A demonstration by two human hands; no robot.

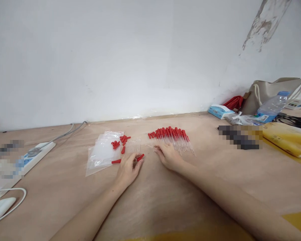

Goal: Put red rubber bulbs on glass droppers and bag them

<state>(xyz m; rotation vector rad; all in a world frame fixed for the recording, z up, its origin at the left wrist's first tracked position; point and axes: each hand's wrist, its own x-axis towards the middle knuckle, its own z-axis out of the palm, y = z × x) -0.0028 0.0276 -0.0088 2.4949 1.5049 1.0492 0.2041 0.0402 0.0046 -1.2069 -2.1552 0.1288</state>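
The left hand (127, 169) covers the near ends of a row of clear tubes (133, 146), so their full length does not show. Its fingers grasp a red bulb (140, 157) between thumb and forefinger; the curled fingers behind are partly hidden. Another red piece (116, 161) meets the edge of this hand, and whether they touch is hard to tell. The right hand (169, 156) has its fingers bent close together by a faint clear streak, too thin to make out; whether they grasp it cannot be told. This hand also hides the lower part of the nearest capped tubes (174, 134). Both forearms run out of view at the bottom. Blocky patches mask objects at far left and right, and a white object (2, 209) is cut off by the left edge.

The brown tabletop (160, 201) ends at a white wall (110, 60) behind. A bare stretch of it lies between the forearms, with another between the capped tubes and the wall. A power strip (38, 155) bounds the left; a bottle (273, 107) and a yellow package (286, 139) bound the right.

The held bulb is matte red, slim and tilted, just right of the clear tubes. More loose red bulbs (116, 145) lie beside flat transparent bags (101, 150); the capped tubes fan out in a row, red ends toward the wall.
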